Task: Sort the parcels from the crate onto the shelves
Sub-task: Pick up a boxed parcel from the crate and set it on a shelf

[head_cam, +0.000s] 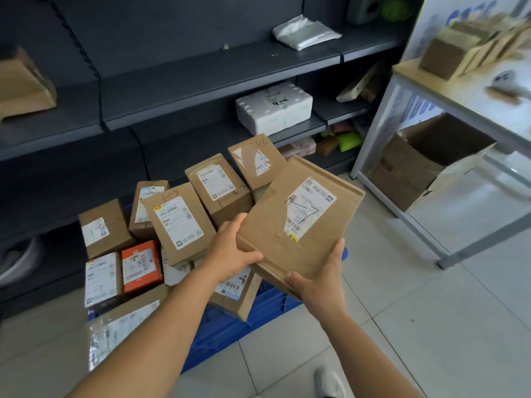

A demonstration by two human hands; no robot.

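Both hands hold one flat cardboard parcel [301, 222] at frame centre, above the blue crate [230, 331] of boxes: left hand [230, 251] fingers clamped on its left edge, right hand [319, 280] fingers curled under its near corner. Dark shelves [201, 81] fill the upper left.

Dark shelves [201, 79] carry a white foam box [274, 107], a grey bag [304, 31] and a cardboard parcel [24, 84].

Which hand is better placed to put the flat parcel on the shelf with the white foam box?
Probably the right hand: it supports the flat parcel from below, on the side nearer the white foam box. The left hand grips its far edge.
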